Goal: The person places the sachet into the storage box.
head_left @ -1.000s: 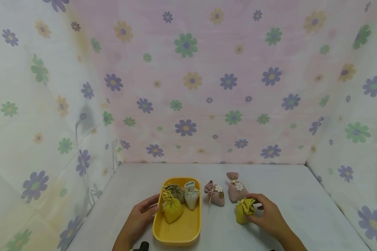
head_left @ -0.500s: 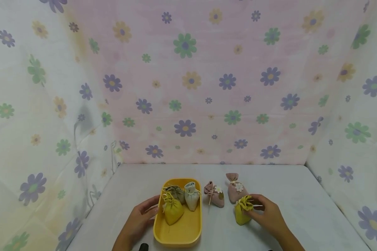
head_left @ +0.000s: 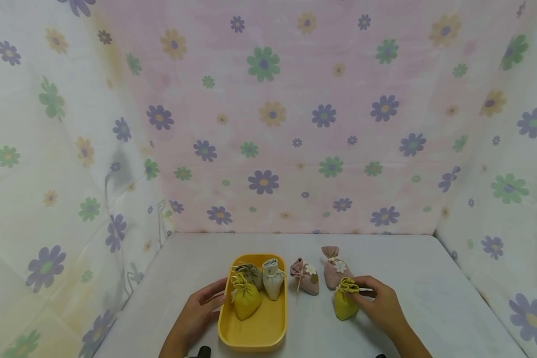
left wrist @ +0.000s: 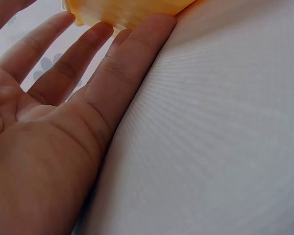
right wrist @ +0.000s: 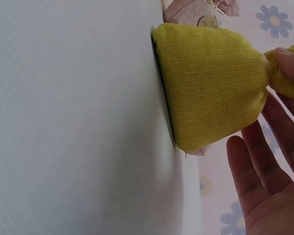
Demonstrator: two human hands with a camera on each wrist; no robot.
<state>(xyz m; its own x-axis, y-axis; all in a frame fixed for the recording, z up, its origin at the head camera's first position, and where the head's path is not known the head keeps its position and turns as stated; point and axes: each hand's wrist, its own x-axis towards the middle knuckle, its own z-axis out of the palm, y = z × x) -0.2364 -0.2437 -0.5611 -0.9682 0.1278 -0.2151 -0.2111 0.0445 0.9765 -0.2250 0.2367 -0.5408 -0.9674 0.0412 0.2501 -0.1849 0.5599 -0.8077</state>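
My right hand (head_left: 382, 304) pinches the gathered neck of a yellow drawstring sachet (head_left: 345, 303) between thumb and fingers. In the right wrist view the sachet (right wrist: 213, 83) stands upright with its base at the tabletop; whether it is just clear of it I cannot tell. My left hand (head_left: 199, 313) rests beside a yellow tray (head_left: 255, 340), its fairly straight fingers (left wrist: 132, 63) against the tray's outer wall. Inside the tray lie another yellow sachet (head_left: 247, 301), an olive-grey sachet (head_left: 252, 275) partly behind it, and a pale grey-green sachet (head_left: 273, 283).
Two pink sachets lie between the tray and my right hand: a nearer one (head_left: 310, 283) and a farther one (head_left: 335, 276) with a white flower. Flower-printed cloth walls (head_left: 268, 134) enclose the white table (head_left: 398, 263) at the back and sides.
The yellow sachet in my right hand has straightened from a tilt, and its bunched top now points up. My left hand and the tray have stayed almost in place.
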